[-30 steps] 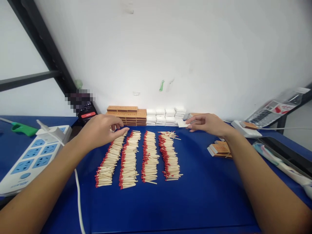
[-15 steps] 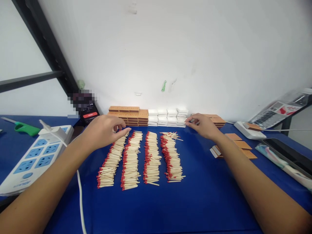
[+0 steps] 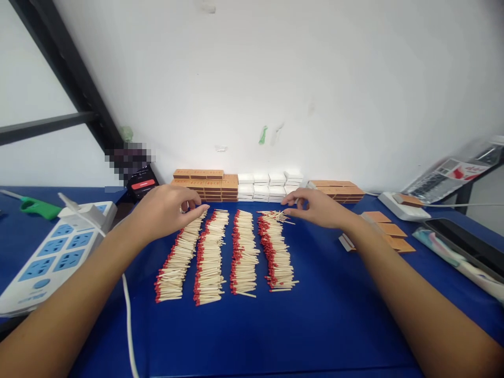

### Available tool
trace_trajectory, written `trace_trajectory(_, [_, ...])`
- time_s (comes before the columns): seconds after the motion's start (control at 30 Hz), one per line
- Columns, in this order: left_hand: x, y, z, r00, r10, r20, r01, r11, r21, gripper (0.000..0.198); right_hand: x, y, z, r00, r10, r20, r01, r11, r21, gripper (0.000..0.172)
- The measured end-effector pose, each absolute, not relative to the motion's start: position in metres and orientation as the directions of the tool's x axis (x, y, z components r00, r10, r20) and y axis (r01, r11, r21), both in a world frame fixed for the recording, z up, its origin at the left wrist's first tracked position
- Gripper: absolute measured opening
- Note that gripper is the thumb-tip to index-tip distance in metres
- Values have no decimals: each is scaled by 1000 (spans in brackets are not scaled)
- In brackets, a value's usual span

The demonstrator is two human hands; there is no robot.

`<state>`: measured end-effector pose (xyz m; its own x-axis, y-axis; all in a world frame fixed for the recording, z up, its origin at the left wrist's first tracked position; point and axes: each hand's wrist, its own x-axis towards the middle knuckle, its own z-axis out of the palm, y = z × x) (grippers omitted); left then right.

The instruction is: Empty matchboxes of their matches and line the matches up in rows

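well left of the left hand lies a green lighter (image 3: 41, 208), and between it and the left forearm sits a white power strip (image 3: 59, 247) that crowds that side. a white cable (image 3: 129, 325) comes out below the forearm and runs toward the near side. a phone (image 3: 144, 181) stands behind the left wrist.

the left hand (image 3: 169, 210) is bent with its thumb and fingers parted, nothing visible between them, and its thumb is at the far end of the first row of matches (image 3: 171, 278). just behind its fingers, a stack of orange matchboxes (image 3: 208, 189) backs onto the wall (image 3: 334, 79).

right of that hand come the second row (image 3: 210, 262), third row (image 3: 244, 262) and fourth row (image 3: 280, 262), red heads to the left, with narrow blue lanes between them. a stack of white boxes (image 3: 262, 193) stands along the wall, behind the third and fourth rows.

the right hand (image 3: 318, 209) has its thumb and fingertips at the loose matches (image 3: 271, 215) heading the fourth row; whether it pinches one cannot be told. behind its knuckles are more orange boxes (image 3: 336, 190). beneath and right of its forearm lie flat orange pieces (image 3: 389, 231), then a white adapter (image 3: 403, 207), a dark case (image 3: 468, 252) and a clear packet (image 3: 449, 176).

the widest open room on the tabletop (image 3: 315, 325) lies on the near side of the right hand, reaching the near edge.
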<state>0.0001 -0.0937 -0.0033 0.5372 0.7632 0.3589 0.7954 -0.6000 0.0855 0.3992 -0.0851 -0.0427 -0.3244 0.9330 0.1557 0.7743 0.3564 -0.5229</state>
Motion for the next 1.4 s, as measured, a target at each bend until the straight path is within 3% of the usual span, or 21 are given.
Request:
trace_trajectory(0.23, [0,-94,-5,534,766,358,800,-595,80,36,391,-82,-51,-329,941,78,758,313,-573,34])
trace_trajectory(0.47, [0,-94,-4,531,775,344,805,-588,83,37,371,-87,-55,-350,927,137,651,346,-676,37])
trace_trajectory(0.63, [-1,-93,-4,523,782,340,809,-581,91,37,364,-88,-61,-362,914,183,661,390,-641,33])
trace_trajectory(1.03, [0,-94,-1,518,793,319,819,-568,80,38,368,-89,-61,-385,912,140,745,397,-537,25])
trace_trajectory(1.23, [0,-95,-1,522,787,330,815,-574,79,38,371,-91,-57,-404,913,61,733,362,-576,28])
trace_trajectory(1.4, [0,-95,-2,520,791,323,818,-570,78,37,373,-90,-56,-327,941,89,749,316,-583,33])
